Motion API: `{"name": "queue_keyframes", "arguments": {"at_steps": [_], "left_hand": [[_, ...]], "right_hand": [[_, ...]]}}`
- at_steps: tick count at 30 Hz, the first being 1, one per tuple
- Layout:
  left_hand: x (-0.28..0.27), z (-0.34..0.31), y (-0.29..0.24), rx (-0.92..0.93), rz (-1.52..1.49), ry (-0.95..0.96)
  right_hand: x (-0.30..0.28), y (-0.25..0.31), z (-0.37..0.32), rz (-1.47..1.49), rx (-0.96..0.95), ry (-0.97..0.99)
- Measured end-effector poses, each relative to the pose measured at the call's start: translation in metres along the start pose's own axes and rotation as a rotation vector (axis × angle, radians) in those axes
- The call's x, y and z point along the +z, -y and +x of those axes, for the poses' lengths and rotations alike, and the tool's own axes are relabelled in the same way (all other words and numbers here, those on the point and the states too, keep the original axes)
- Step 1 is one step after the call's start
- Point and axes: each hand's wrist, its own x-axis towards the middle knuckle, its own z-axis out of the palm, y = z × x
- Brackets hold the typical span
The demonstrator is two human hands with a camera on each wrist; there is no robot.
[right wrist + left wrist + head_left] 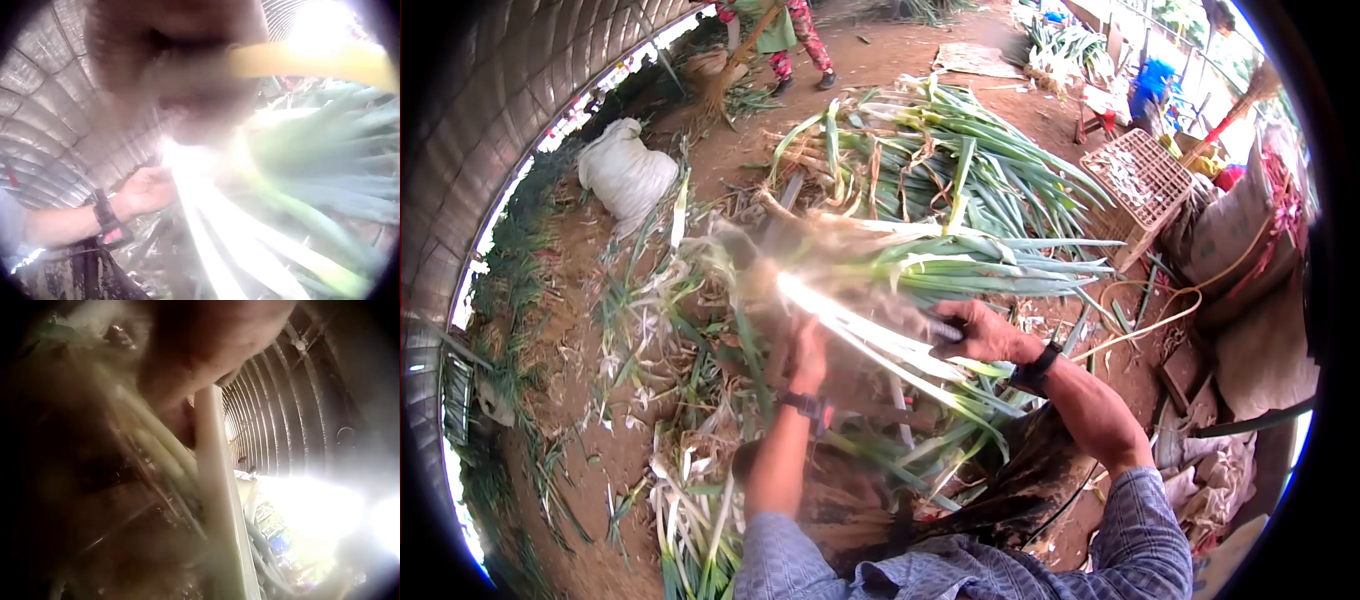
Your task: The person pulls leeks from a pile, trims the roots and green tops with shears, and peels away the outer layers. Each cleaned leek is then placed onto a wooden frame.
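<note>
My left hand (805,350) grips the white ends of a few long green onions (855,328), whose green leaves slant down to the right across my lap. In the left wrist view a pale stalk (220,487) runs down from the fingers. My right hand (988,332) is curled round a short dark grey object (945,328) just above the stalks; I cannot tell what it is. A blurred yellow strip (312,61) stretches from that hand in the right wrist view. Glare and blur hide the stalk ends near the left fingers.
A large heap of green onions (990,165) lies on the dirt floor in front. More green onions (700,530) and peelings are at the lower left. A plastic crate (1135,185) and sacks (1245,250) stand right, a white sack (628,172) left. Another person (795,40) stands beyond.
</note>
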Motion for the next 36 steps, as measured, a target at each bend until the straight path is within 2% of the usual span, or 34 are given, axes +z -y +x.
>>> {"name": "queue_keyframes", "arguments": {"at_steps": [1, 3, 5, 6, 10, 13, 14, 16, 19, 22, 25, 26, 29, 30, 33, 34, 36], "left_hand": [[-0.001, 0.002, -0.001, -0.029, 0.008, 0.049], [-0.003, 0.002, 0.001, -0.091, 0.026, 0.147], [-0.001, 0.002, 0.002, -0.089, 0.001, 0.161], [-0.002, 0.002, 0.003, -0.093, -0.016, 0.163], [0.007, -0.002, -0.001, -0.08, -0.041, 0.1], [0.009, -0.002, -0.004, -0.106, -0.033, 0.09], [0.009, -0.003, -0.005, -0.11, -0.027, 0.107], [0.011, -0.006, -0.006, -0.116, -0.017, 0.142], [0.012, -0.005, -0.006, -0.099, -0.122, 0.085], [0.018, -0.008, -0.006, -0.05, -0.109, 0.169], [0.015, -0.005, -0.014, -0.035, -0.347, 0.158], [0.015, 0.001, -0.015, 0.004, -0.41, 0.058], [0.003, 0.007, -0.027, -0.06, -0.396, 0.049], [0.028, -0.007, -0.043, 0.007, -0.342, -0.032], [0.006, 0.006, -0.047, -0.017, -0.281, -0.038], [0.007, 0.004, -0.046, 0.077, -0.27, -0.017], [0.005, 0.011, -0.049, 0.121, -0.296, -0.059]], "right_hand": [[0.002, 0.0, 0.0, 0.209, 0.043, -0.02], [-0.006, 0.007, -0.001, -0.114, 0.063, 0.011], [-0.014, 0.001, -0.007, -0.464, 0.121, 0.094], [-0.016, 0.002, -0.011, -0.52, 0.095, 0.077], [-0.019, 0.001, -0.018, -0.723, 0.198, 0.08], [-0.011, -0.01, -0.019, -0.656, 0.096, 0.123], [-0.009, -0.012, -0.017, -0.679, 0.148, 0.137], [-0.005, -0.013, -0.013, -0.669, 0.13, 0.091], [0.001, -0.011, -0.007, -0.622, 0.125, 0.014], [0.001, -0.01, -0.006, -0.6, 0.059, 0.022], [0.0, -0.011, -0.008, -0.556, -0.027, 0.043], [0.0, -0.011, -0.007, -0.534, -0.056, 0.049], [-0.004, 0.007, -0.007, -0.528, 0.025, 0.103], [-0.005, 0.007, -0.008, -0.52, 0.017, 0.14], [-0.01, 0.004, -0.014, -0.489, -0.003, 0.254], [-0.009, 0.004, -0.015, -0.506, -0.008, 0.252], [-0.009, 0.007, -0.016, -0.503, 0.028, 0.235]]}}
